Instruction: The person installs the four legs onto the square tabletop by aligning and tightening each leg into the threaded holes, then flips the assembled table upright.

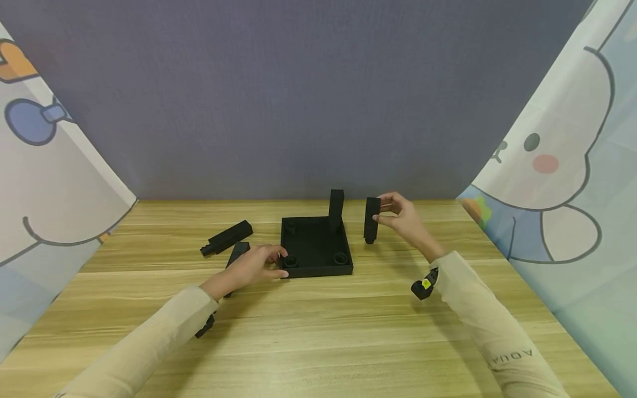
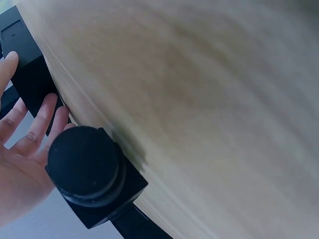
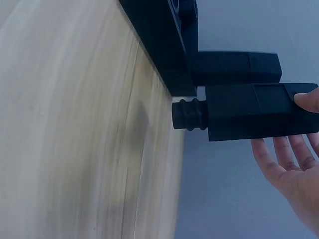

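A square black tray [image 1: 318, 243] with round sockets in its corners lies on the table. My left hand [image 1: 256, 265] grips its near left corner, thumb against the front wall and fingers at the left side. At the far right corner a square black leg [image 1: 335, 210] stands upright. My right hand [image 1: 403, 218] pinches another black leg [image 1: 370, 218] by its upper part, right of the tray. That leg's ribbed round end [image 3: 189, 114] points down at the table in the right wrist view. The near right socket [image 1: 340, 258] is bare.
Two more black legs lie left of the tray: one [image 1: 228, 237] farther back, the other [image 1: 239, 251] partly hidden under my left wrist. A grey panel [image 1: 298, 99] rises behind the wooden table [image 1: 318, 331], with cartoon-printed cloths [image 1: 557, 143] on both sides.
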The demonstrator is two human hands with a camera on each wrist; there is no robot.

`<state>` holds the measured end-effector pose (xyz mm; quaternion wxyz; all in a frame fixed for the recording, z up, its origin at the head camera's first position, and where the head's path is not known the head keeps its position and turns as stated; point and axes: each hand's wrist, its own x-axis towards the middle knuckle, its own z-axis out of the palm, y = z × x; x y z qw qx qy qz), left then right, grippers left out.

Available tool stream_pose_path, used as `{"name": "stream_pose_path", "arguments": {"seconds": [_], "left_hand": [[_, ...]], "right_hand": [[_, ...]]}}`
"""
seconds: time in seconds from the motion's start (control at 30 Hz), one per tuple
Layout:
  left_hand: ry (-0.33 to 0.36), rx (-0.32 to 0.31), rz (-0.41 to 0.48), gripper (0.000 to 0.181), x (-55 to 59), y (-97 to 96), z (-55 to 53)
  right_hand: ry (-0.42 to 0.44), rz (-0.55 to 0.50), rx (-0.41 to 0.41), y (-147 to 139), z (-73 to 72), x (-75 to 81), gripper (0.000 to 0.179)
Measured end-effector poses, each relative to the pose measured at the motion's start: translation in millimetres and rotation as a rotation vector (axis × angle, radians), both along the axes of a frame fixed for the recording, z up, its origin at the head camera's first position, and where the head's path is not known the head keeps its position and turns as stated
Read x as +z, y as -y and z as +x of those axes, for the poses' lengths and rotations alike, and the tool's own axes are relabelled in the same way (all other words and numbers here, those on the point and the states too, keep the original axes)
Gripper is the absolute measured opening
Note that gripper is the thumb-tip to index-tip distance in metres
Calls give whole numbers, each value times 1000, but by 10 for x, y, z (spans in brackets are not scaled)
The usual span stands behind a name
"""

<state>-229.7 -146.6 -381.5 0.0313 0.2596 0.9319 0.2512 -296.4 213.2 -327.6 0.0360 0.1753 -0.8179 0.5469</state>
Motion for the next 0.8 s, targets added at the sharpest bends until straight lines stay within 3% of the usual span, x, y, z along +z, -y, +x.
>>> {"name": "stream_pose_path", "arguments": {"seconds": [0.8], "left_hand": [[-6, 2, -4, 40, -15, -12, 13]], "right_hand": [[12, -157, 143, 332, 248, 56, 43]]}}
